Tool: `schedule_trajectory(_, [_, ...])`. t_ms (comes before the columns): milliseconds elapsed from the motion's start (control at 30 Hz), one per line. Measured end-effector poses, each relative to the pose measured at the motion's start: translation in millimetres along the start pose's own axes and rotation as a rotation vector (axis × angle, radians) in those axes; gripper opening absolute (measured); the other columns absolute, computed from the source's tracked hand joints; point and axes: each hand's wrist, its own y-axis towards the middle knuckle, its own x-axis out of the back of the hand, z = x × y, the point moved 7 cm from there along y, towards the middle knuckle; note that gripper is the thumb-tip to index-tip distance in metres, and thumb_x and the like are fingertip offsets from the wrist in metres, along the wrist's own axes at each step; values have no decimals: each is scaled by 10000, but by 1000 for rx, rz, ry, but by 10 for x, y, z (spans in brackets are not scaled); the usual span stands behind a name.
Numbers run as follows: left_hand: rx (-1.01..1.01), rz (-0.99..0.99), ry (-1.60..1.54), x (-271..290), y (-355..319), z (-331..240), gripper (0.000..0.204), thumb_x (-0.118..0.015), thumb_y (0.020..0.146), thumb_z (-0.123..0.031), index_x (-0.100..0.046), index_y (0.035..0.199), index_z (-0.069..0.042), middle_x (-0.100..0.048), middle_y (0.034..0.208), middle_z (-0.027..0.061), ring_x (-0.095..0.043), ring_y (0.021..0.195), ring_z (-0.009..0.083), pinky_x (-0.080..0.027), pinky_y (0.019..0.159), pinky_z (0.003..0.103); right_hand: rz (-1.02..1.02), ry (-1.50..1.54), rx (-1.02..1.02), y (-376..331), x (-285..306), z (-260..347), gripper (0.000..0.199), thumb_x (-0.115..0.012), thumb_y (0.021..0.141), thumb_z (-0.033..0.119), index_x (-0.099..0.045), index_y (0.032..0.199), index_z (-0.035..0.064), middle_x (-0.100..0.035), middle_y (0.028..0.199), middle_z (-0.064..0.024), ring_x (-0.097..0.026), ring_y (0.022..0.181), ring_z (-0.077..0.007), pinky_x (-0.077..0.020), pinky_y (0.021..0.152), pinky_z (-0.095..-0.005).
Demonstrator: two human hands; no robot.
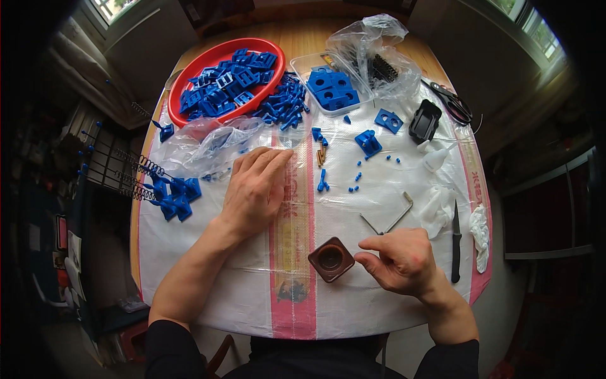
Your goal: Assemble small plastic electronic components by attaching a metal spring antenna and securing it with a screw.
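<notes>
My left hand (pixel 254 187) lies flat, palm down, on the white woven sheet (pixel 379 297), fingers together and pointing up toward a crumpled clear plastic bag (pixel 205 146). It holds nothing. My right hand (pixel 399 260) rests near the table's front, fingers curled, thumb and forefinger pinched beside a small brown square cup (pixel 331 259). Whether anything tiny sits in the pinch I cannot tell. Two metal hex keys (pixel 392 220) lie just above this hand.
A red tray (pixel 192 74) of blue plastic parts stands at the back left, a clear tub (pixel 308 64) with blue blocks beside it. Loose blue pieces (pixel 368 143), brass pins (pixel 322 153), a black knife (pixel 456 241), scissors (pixel 453 102), a black part (pixel 425 120) and springs (pixel 144 165) are scattered about.
</notes>
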Motion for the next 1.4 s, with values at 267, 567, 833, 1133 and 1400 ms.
schedule_trajectory(267, [284,-41,298,156,-51,362,551,-675,933,-262,-546,1370,49,-517,1421,310,-447,1365,467,-336,1146,513,23,-18,29,-1,-5,55,167,-842,798,193,-719,809,81,-633,606,-34,-584,467,-202,-425,450,-317])
schedule_trajectory(567, [235,-98,10,906,89,-185,219,-722,908,-62,-709,1110,24,-727,850,140,-649,571,136,-486,520,274,-2,-6,60,-21,20,96,157,-832,813,204,-718,819,96,-640,604,-24,-595,469,-195,-430,454,-313])
schedule_trajectory(833, [462,-153,319,1151,1110,911,285,-688,908,-132,-718,1168,-18,-747,1042,173,-723,959,291,-540,891,391,-1,6,87,-50,-19,138,149,-822,823,201,-720,832,93,-643,610,-26,-598,470,-199,-437,453,-320])
schedule_trajectory(1133, [182,367,473,150,1518,1434,709,-676,820,6,-501,1488,-157,-501,1496,151,-408,1437,336,-360,1194,413,2,-15,84,-100,-69,66,159,-776,867,224,-690,818,100,-632,600,-30,-605,479,-210,-442,452,-332])
schedule_trajectory(1400, [109,254,527,199,1493,1597,460,-756,841,-94,-664,1292,-112,-636,1271,123,-573,1241,313,-461,1062,429,18,7,65,-93,-83,46,153,-827,815,194,-736,832,72,-650,617,-57,-613,486,-231,-442,454,-335])
